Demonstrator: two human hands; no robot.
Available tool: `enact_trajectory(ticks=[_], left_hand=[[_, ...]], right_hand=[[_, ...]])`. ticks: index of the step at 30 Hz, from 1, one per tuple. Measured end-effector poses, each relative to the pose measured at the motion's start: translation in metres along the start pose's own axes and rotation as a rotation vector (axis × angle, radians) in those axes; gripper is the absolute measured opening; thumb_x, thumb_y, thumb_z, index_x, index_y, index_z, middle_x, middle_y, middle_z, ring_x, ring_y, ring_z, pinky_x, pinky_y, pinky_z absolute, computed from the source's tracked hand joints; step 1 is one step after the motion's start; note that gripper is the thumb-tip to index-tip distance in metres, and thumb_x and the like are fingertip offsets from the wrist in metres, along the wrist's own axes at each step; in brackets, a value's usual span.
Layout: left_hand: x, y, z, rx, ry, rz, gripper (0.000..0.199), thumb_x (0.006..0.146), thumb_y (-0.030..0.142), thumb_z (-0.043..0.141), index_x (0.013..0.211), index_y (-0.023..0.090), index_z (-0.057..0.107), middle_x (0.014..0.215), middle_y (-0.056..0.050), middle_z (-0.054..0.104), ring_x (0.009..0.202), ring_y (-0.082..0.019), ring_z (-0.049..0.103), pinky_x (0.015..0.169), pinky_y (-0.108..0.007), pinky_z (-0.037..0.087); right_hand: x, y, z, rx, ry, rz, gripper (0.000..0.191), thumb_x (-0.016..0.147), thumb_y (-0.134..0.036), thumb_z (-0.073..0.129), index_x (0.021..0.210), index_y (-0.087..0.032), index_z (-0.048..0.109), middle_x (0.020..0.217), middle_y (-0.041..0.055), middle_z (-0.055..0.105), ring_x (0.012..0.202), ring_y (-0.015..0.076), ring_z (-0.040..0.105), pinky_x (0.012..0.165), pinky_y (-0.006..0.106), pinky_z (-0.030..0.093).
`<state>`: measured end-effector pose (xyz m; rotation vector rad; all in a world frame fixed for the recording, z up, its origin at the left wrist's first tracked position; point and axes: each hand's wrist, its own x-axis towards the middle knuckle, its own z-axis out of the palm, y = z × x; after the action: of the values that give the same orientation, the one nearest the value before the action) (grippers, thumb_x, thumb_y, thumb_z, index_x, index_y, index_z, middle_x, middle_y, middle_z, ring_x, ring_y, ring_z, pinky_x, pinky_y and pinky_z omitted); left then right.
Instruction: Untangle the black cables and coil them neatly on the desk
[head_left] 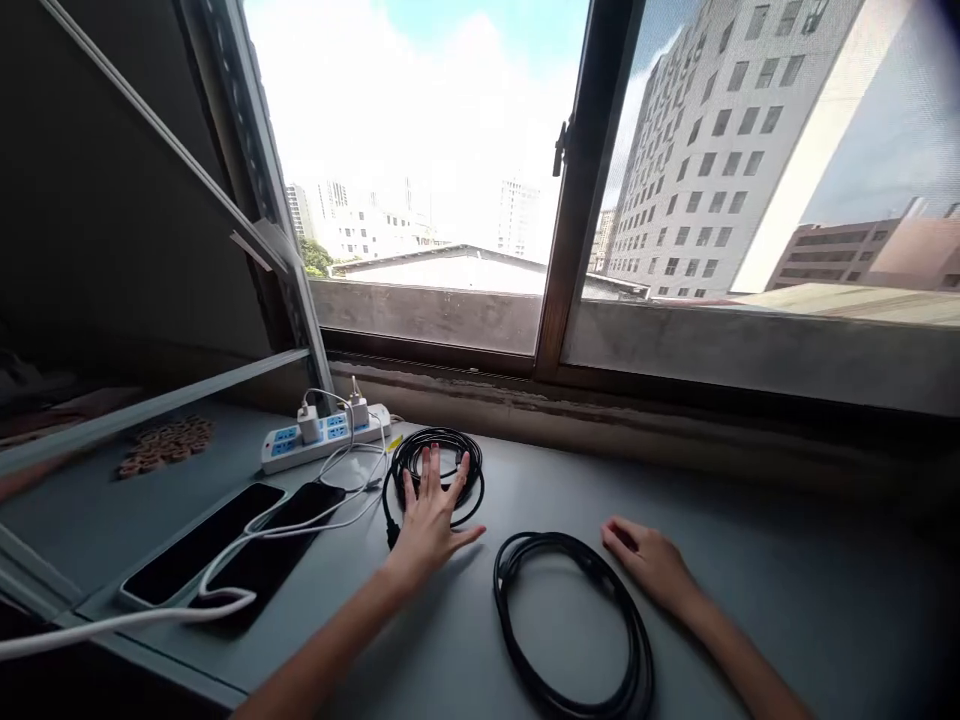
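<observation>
My left hand is spread over a coiled black cable near the window side of the desk. Its fingers lie across the coil and hide part of it; whether they press on it I cannot tell. A dark connector sticks out at the coil's near left. Closer to me lies a second, larger black cable coil, loosely looped flat on the desk. Just right of that coil, my right hand rests with curled fingers. Whatever those fingers may hold is hidden.
A white power strip with two plugged-in chargers stands at the back left. White charging cords run across two phones, a left one and a right one. Metal shelf bars cross the left side. The window bounds the desk behind.
</observation>
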<state>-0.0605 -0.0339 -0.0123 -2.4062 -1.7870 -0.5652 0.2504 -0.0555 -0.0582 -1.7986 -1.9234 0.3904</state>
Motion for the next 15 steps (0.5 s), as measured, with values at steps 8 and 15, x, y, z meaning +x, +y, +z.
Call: enact_trajectory(ticks=[8,15], left_hand=[[0.014,-0.008,-0.017,0.051,-0.087,0.169,0.052,0.077,0.011,0.043,0.129,0.016,0.045,0.14,-0.015,0.035,0.133,-0.031,0.022,0.106,-0.05,0.021],[0.032,-0.002,-0.036,0.025,-0.322,0.176,0.03,0.078,0.007,0.032,0.089,0.015,0.059,0.09,-0.007,0.062,0.077,-0.019,0.06,0.064,-0.027,0.045]], right_hand=[[0.0,-0.002,-0.002,0.009,0.01,0.005,0.035,0.084,-0.045,0.034,0.068,-0.021,0.055,0.065,0.0019,0.061,0.061,0.0178,0.054,0.055,0.026,0.031],[0.001,-0.002,-0.002,-0.005,0.011,0.009,0.033,0.084,-0.044,0.035,0.069,-0.022,0.055,0.065,0.0009,0.061,0.06,0.017,0.054,0.055,0.025,0.03]])
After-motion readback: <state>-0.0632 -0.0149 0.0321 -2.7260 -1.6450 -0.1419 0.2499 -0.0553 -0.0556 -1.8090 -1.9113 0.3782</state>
